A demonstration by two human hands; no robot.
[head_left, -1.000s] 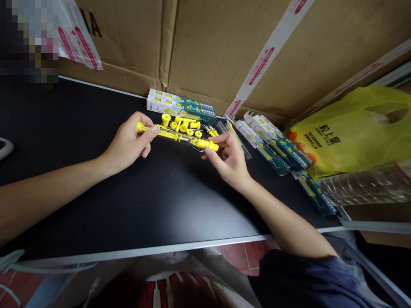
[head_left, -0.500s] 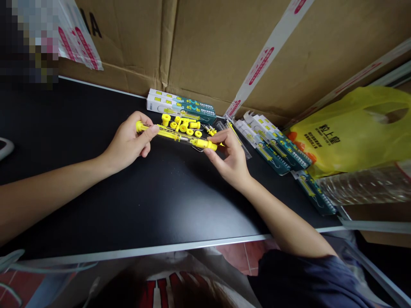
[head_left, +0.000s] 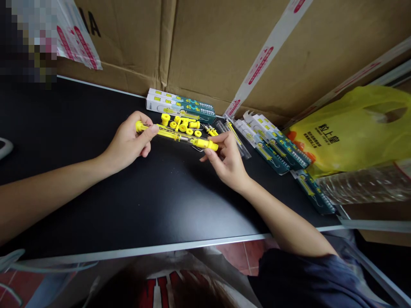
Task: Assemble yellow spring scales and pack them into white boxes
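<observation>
A tubular spring scale (head_left: 180, 136), clear with yellow ends, is held up nearly level between my two hands. My left hand (head_left: 133, 136) is closed round its left part, thumb along the tube, and a yellow cap pokes out beyond the fingers. At the other end, my right hand (head_left: 224, 154) pinches the yellow end piece between thumb and fingers. Just behind the tube lie loose yellow plastic parts (head_left: 182, 127), several of them round caps. Clear tubes (head_left: 236, 139) and small yellow pieces (head_left: 211, 130) rest beyond my right hand.
Printed spring scale boxes (head_left: 180, 107) stand against the cardboard (head_left: 205, 51) at the back. More boxes (head_left: 269, 143) lie at the right, beside a yellow plastic bag (head_left: 362, 132) and a clear ribbed plastic container (head_left: 369, 186). A white object (head_left: 4, 147) sits at the black table's left edge.
My right fingers have shifted on the scale's end, and a lower finger now shows beneath it. A small yellow pointed bit seen by those fingers is out of sight. My left hand stays put.
</observation>
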